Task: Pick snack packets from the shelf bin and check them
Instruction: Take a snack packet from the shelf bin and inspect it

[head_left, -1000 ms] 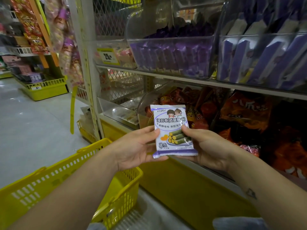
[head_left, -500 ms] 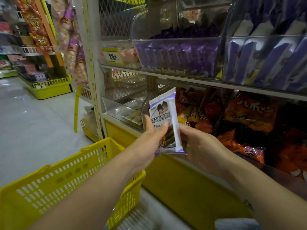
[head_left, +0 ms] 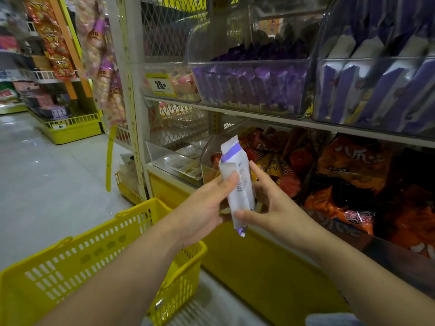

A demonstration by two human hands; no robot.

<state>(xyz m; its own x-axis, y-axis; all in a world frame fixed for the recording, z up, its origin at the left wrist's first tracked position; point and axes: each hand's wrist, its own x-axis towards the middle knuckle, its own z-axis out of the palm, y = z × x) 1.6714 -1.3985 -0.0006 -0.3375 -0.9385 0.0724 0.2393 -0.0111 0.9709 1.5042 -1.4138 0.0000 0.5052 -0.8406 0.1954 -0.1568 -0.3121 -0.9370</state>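
I hold one white and purple snack packet [head_left: 240, 184] upright in front of the lower shelf, its pale back side turned towards me. My left hand [head_left: 207, 208] pinches its left edge with the thumb on the back face. My right hand [head_left: 270, 205] grips its right edge and lower end, thumb across the bottom. Above, a clear shelf bin [head_left: 249, 88] holds several purple packets, and a second clear bin [head_left: 376, 90] to its right holds white and purple ones.
A yellow shopping basket [head_left: 94, 262] hangs on my left forearm, just below the hands. Orange and red snack bags [head_left: 353, 165] fill the lower shelf. A shelf post [head_left: 128, 90] stands at the left, with the aisle floor [head_left: 42, 184] beyond it.
The packet has been turned round between both hands: a second ago its printed front faced me, then it stood edge-on, and now its back faces me. The camera moved closer.
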